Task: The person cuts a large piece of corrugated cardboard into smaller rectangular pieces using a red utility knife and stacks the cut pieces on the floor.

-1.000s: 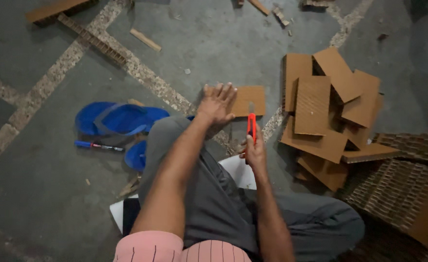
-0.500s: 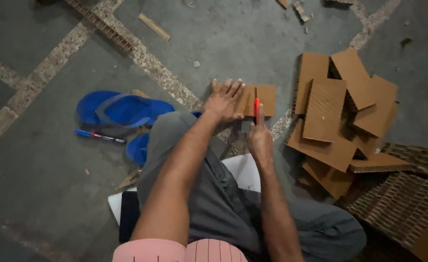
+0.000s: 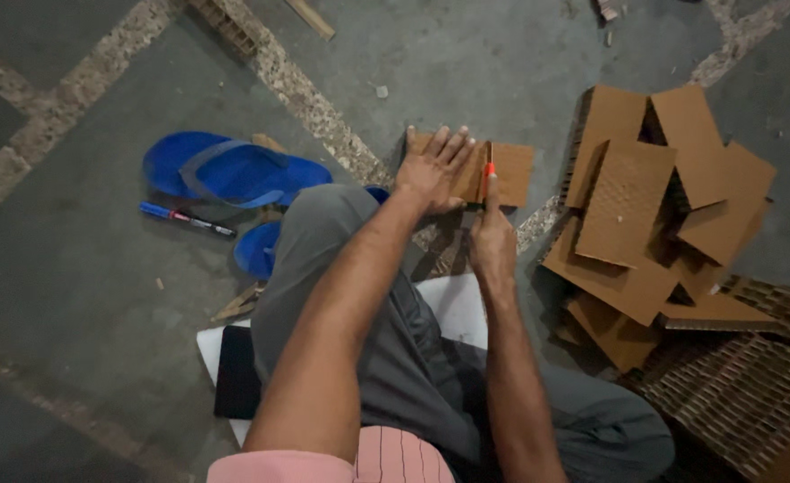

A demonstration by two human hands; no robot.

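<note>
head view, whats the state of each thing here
left hand: flat, fingers spread, pressing on the cardboard piece
right hand: closed on the red cutter
red cutter: upright on the cardboard piece, tip down
cardboard piece: flat on the floor
cardboard stack: loose heap of cut pieces, overlapping
blue sandals: off, lying on the floor
blue marker: lying on the floor, capped

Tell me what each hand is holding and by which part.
The right hand grips an orange cutter by its lower handle end. The left hand holds nothing; it presses flat on the cardboard piece.
</note>
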